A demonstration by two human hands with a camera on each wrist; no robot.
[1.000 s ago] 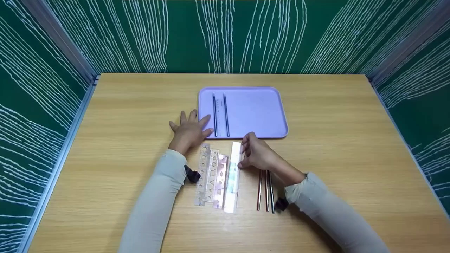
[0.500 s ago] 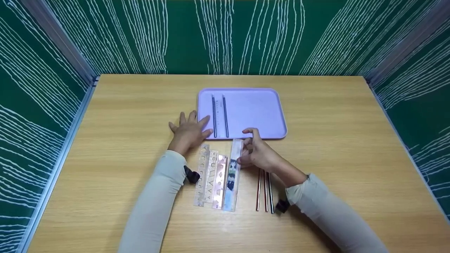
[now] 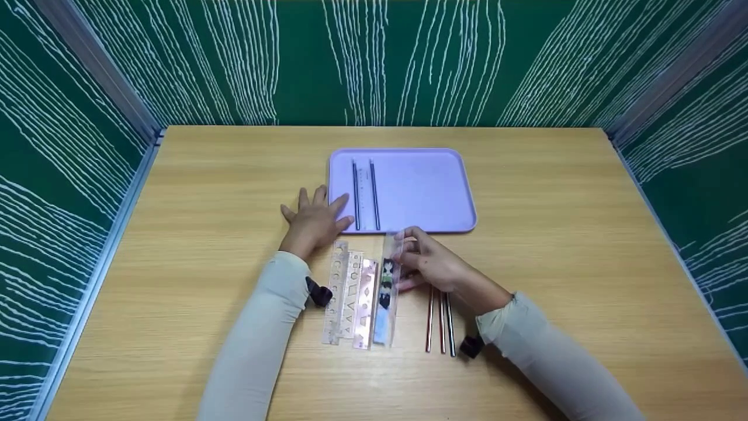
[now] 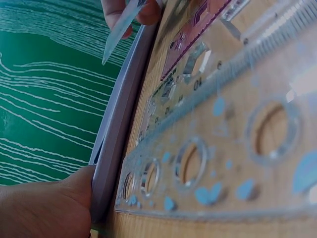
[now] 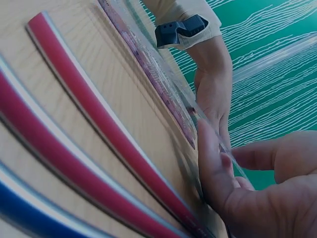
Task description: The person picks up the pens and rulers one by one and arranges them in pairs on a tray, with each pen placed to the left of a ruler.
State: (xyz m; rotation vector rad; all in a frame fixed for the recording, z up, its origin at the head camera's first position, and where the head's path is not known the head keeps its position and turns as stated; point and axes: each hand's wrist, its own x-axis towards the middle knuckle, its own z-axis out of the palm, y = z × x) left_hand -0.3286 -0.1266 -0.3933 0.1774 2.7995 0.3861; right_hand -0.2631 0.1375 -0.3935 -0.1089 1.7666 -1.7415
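Observation:
My left hand (image 3: 314, 222) rests with spread fingers at the left edge of the lavender tray (image 3: 426, 193). My right hand (image 3: 432, 263) pinches a clear ruler (image 3: 384, 318) printed with cartoon figures, tilted up off the table just in front of the tray. In the left wrist view the raised end of that ruler (image 4: 120, 34) shows between the fingers. On the table to its left lie a pink stencil ruler (image 3: 365, 310) and two clear stencil rulers (image 3: 350, 298). A clear ruler (image 3: 365, 202) lies in the tray between two dark pencils (image 3: 375, 196).
Three shiny pencils (image 3: 442, 327) lie side by side under the right wrist; the right wrist view shows two red ones (image 5: 99, 109) and a blue one (image 5: 34, 208). Green walls (image 3: 301, 64) with white lines stand behind and beside the wooden table (image 3: 543, 187).
The printed ruler has lifted and tilted in my right hand, so its white glare is gone and the figures show. The right fingers have shifted on its upper part. My left hand stays put.

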